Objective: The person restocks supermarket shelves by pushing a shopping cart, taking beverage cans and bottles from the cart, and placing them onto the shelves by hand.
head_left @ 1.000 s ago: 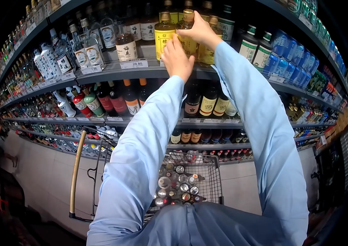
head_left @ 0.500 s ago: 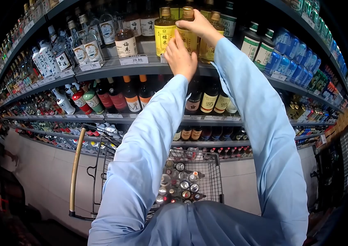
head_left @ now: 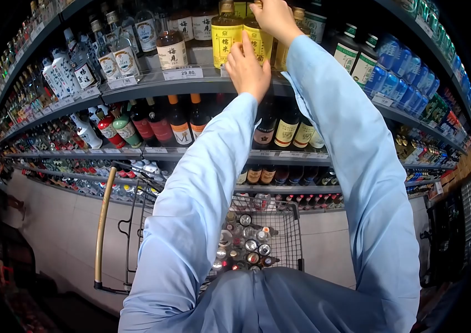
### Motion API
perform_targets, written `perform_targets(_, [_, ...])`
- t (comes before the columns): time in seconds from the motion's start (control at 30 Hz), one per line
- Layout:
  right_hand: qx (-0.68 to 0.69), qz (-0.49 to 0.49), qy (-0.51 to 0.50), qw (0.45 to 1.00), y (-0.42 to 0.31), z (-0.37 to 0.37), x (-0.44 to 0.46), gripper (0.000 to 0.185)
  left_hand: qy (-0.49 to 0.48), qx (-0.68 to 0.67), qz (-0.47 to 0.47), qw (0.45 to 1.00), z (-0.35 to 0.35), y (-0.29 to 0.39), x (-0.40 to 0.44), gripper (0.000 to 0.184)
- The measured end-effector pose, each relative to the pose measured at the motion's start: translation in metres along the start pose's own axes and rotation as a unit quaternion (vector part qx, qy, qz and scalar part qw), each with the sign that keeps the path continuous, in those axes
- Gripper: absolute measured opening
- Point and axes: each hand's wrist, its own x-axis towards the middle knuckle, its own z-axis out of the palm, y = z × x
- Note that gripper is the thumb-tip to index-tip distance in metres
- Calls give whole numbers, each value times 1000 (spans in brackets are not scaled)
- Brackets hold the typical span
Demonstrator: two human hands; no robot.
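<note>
A rice wine bottle [head_left: 258, 43] with a yellow label stands on the upper shelf. My right hand [head_left: 276, 21] is closed around its neck from the right, thumb toward the left; the cap is partly hidden. Lower down, my left hand [head_left: 250, 72] has its fingers apart, with the index finger stretched up against the bottle's front near the label. A matching yellow-labelled bottle [head_left: 226, 44] stands directly to the left. Behind my right hand, another yellowish bottle [head_left: 299, 22] is partly covered.
The shelf edge with a 29.80 price tag [head_left: 184, 74] runs below the bottles. Plum wine bottles [head_left: 172, 50] stand left, green-capped bottles [head_left: 346, 50] and blue cans [head_left: 386, 77] right. Below me, a wire shopping cart [head_left: 300, 238] holds several bottles [head_left: 251, 245].
My view has tilted slightly, so the shelf sits a little higher at the top. Both hands stay at the same rice wine bottle, with the right hand still around its neck.
</note>
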Motion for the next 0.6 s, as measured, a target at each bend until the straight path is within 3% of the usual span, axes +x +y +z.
perform_targets(0.03, [-55,-62,-98,992,2,-8,7,24,-3,-3,1,1000,0,-1,0,81])
perform_targets(0.1, [-104,-104,-144,979,3,-13,14,23,-10,-8,3,1000,1,-4,-1,79])
perform_targets(0.13, [-189,-177,-203,944,4,-19,18,22,-1,-6,10,1000,1,-5,-2,76])
perform_targets(0.23, [-40,13,-163,986,-5,-20,18,23,-11,-14,21,1000,0,-9,-3,76])
perform_targets(0.33, [-45,33,-203,978,-10,-24,21,25,-25,-21,43,999,-4,-11,-7,79])
perform_targets(0.6, [-24,53,-158,986,-10,-22,15,25,-46,-9,78,996,-9,-16,-9,81])
